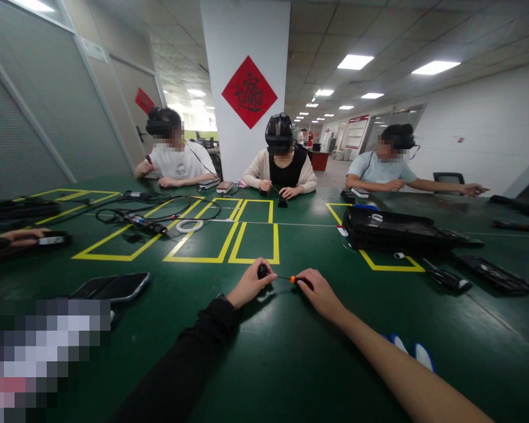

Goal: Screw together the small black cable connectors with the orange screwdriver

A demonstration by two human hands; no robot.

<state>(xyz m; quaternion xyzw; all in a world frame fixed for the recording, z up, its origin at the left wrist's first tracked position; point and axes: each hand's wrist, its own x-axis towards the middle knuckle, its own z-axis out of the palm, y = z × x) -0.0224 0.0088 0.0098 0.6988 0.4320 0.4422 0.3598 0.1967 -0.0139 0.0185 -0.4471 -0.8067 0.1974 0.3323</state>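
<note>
Near the middle of the green table (264, 335), my left hand (250, 283) is closed around a small black object (263, 271), whose kind I cannot make out. My right hand (321, 291) grips a screwdriver (293, 279) with an orange and black handle. Its thin shaft points left toward the black object and the left fingertips. Whether the tip touches the object is too small to tell. Both hands are just above or on the tabletop, in front of the yellow tape boxes (254, 261).
Black cables (114, 216) and a white cable coil (189, 225) lie at left, by a dark phone-like device (114, 288). Stacked black cases (388, 229) stand at right, with another black tray (494, 275). Several people sit around; a co-worker's hand (24, 238) reaches in at far left.
</note>
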